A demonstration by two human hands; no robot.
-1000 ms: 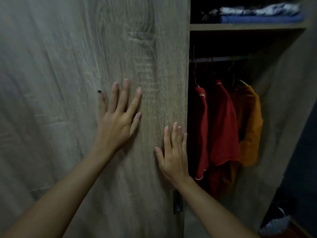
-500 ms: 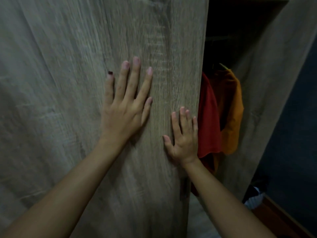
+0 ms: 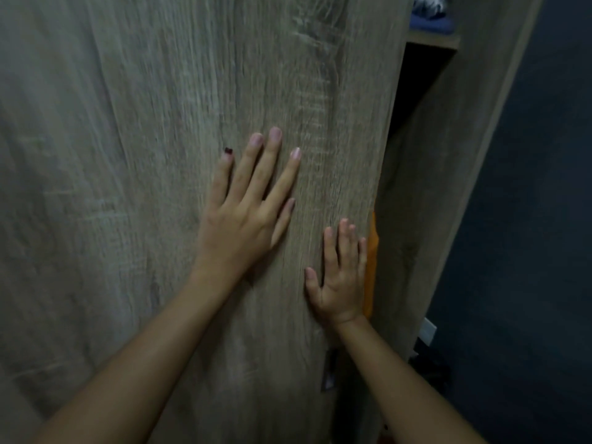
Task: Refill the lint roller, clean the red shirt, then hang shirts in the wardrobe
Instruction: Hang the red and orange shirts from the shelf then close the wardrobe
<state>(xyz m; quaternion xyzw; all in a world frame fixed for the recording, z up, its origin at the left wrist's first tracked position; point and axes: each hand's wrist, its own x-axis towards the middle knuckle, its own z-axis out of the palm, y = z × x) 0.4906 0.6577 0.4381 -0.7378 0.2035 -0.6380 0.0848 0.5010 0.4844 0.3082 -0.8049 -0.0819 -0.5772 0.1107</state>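
The grey wood-grain sliding wardrobe door (image 3: pixel 160 155) fills most of the view. My left hand (image 3: pixel 248 208) lies flat on it with fingers straight and spread. My right hand (image 3: pixel 341 277) presses flat on the door close to its right edge. Only a thin strip of the orange shirt (image 3: pixel 371 261) shows in the narrow gap beside the door. The red shirts are hidden behind the door.
The wardrobe's right side panel (image 3: pixel 448 187) stands just past the gap. A shelf (image 3: pixel 431 40) at the top holds folded blue cloth (image 3: pixel 431 24). A dark blue wall (image 3: pixel 528 251) is at the far right. Dark items lie on the floor (image 3: pixel 429 366).
The door has slid to the right under both flat hands. The gap has narrowed, so the red shirts are now covered and only a sliver of orange shows.
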